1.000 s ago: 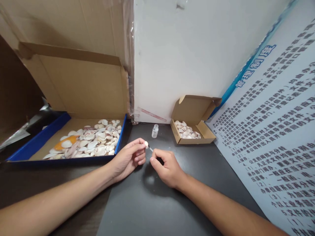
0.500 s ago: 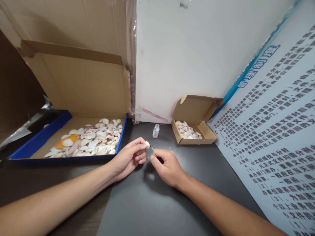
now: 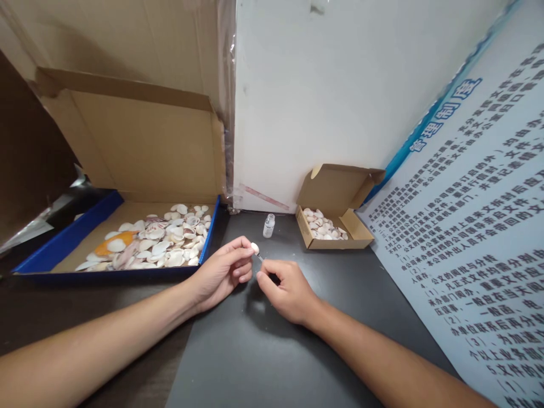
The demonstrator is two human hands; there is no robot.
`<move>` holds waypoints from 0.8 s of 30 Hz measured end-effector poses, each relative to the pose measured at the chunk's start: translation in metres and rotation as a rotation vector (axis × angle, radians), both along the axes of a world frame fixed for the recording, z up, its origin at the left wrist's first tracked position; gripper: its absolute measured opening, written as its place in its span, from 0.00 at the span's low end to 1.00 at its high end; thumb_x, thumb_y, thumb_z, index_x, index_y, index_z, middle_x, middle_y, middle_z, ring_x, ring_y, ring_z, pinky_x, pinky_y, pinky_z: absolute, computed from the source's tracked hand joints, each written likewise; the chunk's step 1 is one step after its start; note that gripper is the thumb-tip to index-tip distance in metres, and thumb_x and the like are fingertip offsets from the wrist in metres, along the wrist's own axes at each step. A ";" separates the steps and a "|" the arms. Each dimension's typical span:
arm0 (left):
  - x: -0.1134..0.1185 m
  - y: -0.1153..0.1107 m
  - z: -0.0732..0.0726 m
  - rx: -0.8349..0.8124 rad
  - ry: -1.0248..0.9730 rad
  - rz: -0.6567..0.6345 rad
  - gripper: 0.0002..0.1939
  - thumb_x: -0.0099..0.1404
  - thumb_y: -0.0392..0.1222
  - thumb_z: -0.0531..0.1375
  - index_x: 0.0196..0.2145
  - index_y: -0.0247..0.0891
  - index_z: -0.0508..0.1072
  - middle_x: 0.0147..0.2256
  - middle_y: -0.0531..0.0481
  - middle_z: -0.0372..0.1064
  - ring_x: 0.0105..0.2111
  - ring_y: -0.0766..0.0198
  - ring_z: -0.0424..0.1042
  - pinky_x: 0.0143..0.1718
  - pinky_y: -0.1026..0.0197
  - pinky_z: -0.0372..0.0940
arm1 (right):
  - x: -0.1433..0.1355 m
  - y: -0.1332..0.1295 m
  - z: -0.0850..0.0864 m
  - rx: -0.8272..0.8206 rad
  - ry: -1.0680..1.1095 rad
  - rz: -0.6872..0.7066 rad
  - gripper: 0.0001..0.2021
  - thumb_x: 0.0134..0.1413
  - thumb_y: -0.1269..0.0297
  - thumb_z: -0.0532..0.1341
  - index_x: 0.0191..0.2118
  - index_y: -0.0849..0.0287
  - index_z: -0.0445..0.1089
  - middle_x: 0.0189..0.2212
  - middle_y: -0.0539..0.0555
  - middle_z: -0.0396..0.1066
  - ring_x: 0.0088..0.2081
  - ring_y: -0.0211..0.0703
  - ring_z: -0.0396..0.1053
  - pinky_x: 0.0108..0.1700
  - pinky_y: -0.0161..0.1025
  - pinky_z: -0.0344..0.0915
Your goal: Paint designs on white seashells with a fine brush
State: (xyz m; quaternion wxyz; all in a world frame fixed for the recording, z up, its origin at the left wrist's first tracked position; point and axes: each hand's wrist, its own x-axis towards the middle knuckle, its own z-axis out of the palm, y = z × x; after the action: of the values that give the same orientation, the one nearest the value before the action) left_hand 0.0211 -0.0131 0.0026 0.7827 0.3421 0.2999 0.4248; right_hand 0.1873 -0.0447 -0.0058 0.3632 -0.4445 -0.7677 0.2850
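Between the thumb and fingertips of my left hand (image 3: pixel 227 273) is a small white shell (image 3: pixel 255 248). My right hand (image 3: pixel 289 289) pinches a thin, small brush-like tool (image 3: pixel 259 257), its dark tip at the lower edge of the shell. Both hands are raised over the dark grey table, close together. Beyond them stands a small open glass bottle (image 3: pixel 268 226) with a white label, upright on the table. What the bottle holds is too small to tell.
An open blue-edged box (image 3: pixel 211 231) with many shells lies at the left. A small open cardboard box (image 3: pixel 340 245) with white shells sits at the right. Behind stands a white panel (image 3: pixel 272 124), and a printed board (image 3: pixel 471 226) leans at the right.
My right hand and the thin tool have shifted slightly to the left, nearer the shell. My left hand still holds the shell in nearly the same place.
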 end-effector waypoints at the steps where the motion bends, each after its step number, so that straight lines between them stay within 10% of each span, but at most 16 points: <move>1: 0.000 0.000 0.000 0.000 0.000 -0.002 0.10 0.59 0.35 0.66 0.29 0.36 0.65 0.21 0.61 0.48 0.18 0.76 0.45 0.20 0.70 0.50 | 0.000 0.000 0.000 0.022 0.011 0.007 0.14 0.55 0.68 0.54 0.21 0.57 0.52 0.17 0.45 0.54 0.22 0.34 0.52 0.28 0.33 0.49; 16: 0.001 -0.002 0.003 -0.011 0.007 0.009 0.11 0.57 0.35 0.67 0.28 0.35 0.66 0.25 0.58 0.58 0.18 0.78 0.47 0.20 0.70 0.51 | -0.001 -0.001 0.001 0.025 -0.024 -0.024 0.15 0.55 0.68 0.54 0.20 0.58 0.51 0.16 0.44 0.53 0.21 0.33 0.51 0.27 0.33 0.48; 24: 0.000 -0.001 0.002 -0.009 0.002 -0.011 0.09 0.60 0.36 0.65 0.29 0.36 0.66 0.20 0.61 0.48 0.18 0.75 0.46 0.21 0.70 0.51 | 0.000 -0.003 0.001 0.112 0.027 0.005 0.14 0.56 0.67 0.54 0.21 0.57 0.52 0.18 0.45 0.55 0.22 0.34 0.53 0.27 0.33 0.50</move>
State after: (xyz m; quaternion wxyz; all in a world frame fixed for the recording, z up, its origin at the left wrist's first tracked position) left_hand 0.0214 -0.0144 0.0042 0.7863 0.3406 0.3007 0.4187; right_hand 0.1871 -0.0473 -0.0049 0.3970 -0.4179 -0.7785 0.2484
